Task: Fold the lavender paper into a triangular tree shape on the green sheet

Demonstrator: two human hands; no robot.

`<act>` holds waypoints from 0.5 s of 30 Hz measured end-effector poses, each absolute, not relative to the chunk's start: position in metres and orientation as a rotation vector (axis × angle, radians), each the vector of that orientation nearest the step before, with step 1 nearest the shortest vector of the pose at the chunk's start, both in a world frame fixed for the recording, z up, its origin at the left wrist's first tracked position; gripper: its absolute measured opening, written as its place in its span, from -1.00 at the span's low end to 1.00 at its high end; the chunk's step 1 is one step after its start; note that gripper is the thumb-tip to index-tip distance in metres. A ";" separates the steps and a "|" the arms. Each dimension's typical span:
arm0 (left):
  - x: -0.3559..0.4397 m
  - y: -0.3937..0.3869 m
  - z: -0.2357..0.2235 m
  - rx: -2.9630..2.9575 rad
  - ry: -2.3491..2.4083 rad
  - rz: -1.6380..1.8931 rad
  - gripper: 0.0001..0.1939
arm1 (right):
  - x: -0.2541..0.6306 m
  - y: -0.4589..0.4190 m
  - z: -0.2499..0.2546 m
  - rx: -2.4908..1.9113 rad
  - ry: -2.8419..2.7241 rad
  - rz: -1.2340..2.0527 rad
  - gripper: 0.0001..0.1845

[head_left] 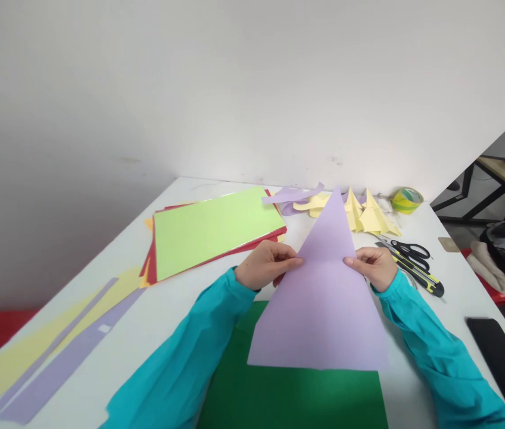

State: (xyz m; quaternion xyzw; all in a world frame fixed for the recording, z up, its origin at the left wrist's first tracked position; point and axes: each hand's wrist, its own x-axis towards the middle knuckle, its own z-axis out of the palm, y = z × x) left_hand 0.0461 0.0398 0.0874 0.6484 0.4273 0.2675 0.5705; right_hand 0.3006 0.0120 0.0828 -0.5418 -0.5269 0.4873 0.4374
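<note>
A lilac paper folded into a tall triangle [324,298] is held up over a green sheet [288,396] on the white table [176,310]. My left hand [267,265] pinches the triangle's left edge about halfway up. Opposite it, my right hand [374,266] pinches the right edge at the same height. Both arms wear teal sleeves. The triangle's tip points away from me towards the wall.
A stack of light green, red and yellow sheets [212,229] lies at the left. Lilac and yellow strips [56,363] lie at the near left. Folded yellow shapes [368,214], a tape roll [407,199], scissors [411,253], a utility knife [417,274] and a black phone [502,363] are at the right.
</note>
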 end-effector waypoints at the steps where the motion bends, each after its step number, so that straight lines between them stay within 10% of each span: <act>1: 0.046 0.040 0.087 1.523 1.001 0.627 -0.62 | 0.301 0.012 0.083 -1.350 -1.310 1.217 -0.57; 15: 0.046 0.044 0.083 1.513 0.993 0.609 -0.60 | 0.308 0.017 0.080 -1.384 -1.390 1.275 -0.57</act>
